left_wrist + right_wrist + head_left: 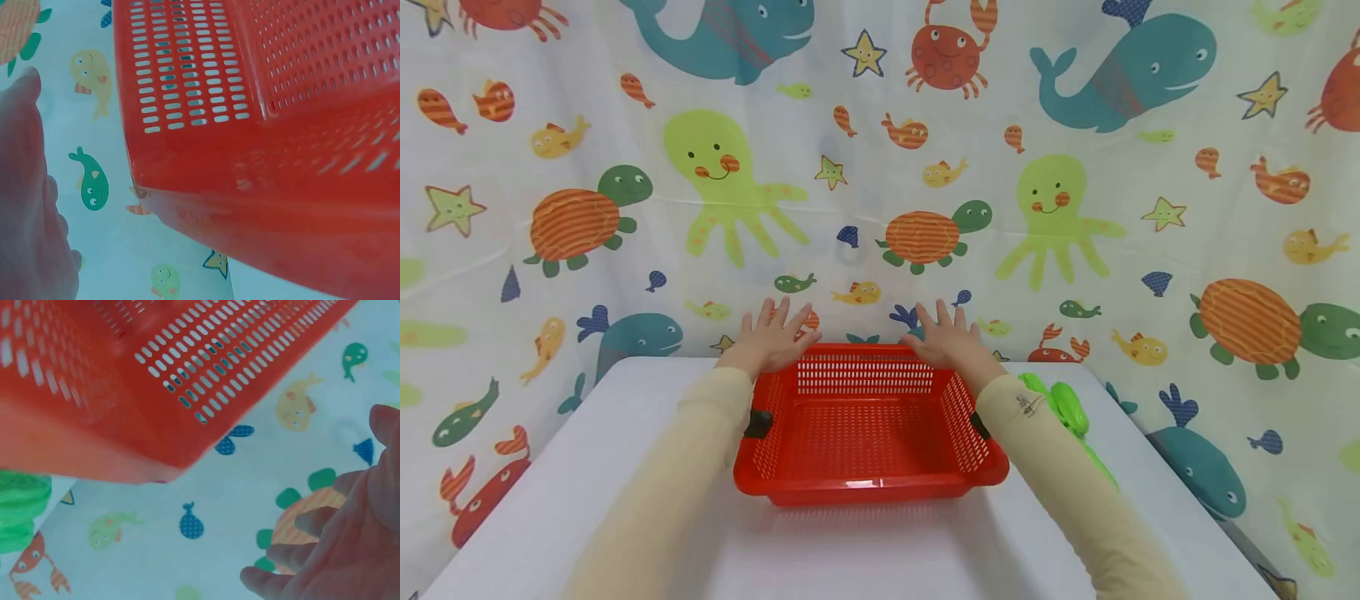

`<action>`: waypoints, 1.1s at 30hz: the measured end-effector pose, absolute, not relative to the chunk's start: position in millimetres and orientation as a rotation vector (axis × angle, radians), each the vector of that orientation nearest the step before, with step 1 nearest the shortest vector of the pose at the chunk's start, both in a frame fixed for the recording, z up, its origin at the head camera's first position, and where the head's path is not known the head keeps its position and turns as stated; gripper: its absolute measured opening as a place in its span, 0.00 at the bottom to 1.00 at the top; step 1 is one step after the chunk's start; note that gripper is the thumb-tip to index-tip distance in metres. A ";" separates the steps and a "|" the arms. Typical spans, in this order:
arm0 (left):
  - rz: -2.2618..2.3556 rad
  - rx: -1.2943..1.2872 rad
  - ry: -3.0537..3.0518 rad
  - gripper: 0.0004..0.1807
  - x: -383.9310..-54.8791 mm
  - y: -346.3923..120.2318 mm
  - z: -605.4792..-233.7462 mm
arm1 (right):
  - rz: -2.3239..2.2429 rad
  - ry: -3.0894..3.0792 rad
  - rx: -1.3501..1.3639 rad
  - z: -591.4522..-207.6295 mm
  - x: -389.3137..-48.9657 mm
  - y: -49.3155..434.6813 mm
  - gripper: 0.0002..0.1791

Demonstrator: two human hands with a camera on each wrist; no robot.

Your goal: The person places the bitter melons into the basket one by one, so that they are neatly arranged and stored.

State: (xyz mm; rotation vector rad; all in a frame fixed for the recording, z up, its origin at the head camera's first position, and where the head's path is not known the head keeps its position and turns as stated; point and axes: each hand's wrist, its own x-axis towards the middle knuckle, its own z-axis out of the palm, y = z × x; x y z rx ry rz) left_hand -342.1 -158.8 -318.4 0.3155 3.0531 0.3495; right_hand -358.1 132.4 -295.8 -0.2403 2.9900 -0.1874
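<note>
A red plastic basket (865, 482) with slotted walls sits on the white table, and nothing lies inside it. My left hand (771, 342) is over its far left corner, fingers spread and pointing away. At the far right corner is my right hand (946, 340), its fingers likewise spread. Both wrist views show a gap between the hand and the basket wall (187, 69), with neither palm holding anything. Several bright green bundles (1070, 408) lie right of the basket, partly hidden by the right forearm; their kind is unclear.
The white table (647, 417) runs back to a hanging cloth (865, 208) printed with sea animals. That cloth also comes down along the left and right sides. Dark bands (758, 424) sit at the wrists, beside the basket's side walls.
</note>
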 end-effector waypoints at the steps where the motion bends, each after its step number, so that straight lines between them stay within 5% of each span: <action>1: 0.358 0.323 3.051 0.39 -342.0 -159.6 -318.9 | -0.179 2.988 -0.252 -294.1 -356.1 135.1 0.42; 33: 1.069 0.618 2.826 0.42 -291.0 -215.4 -353.3 | -0.383 3.121 -0.458 -339.2 -286.7 220.7 0.42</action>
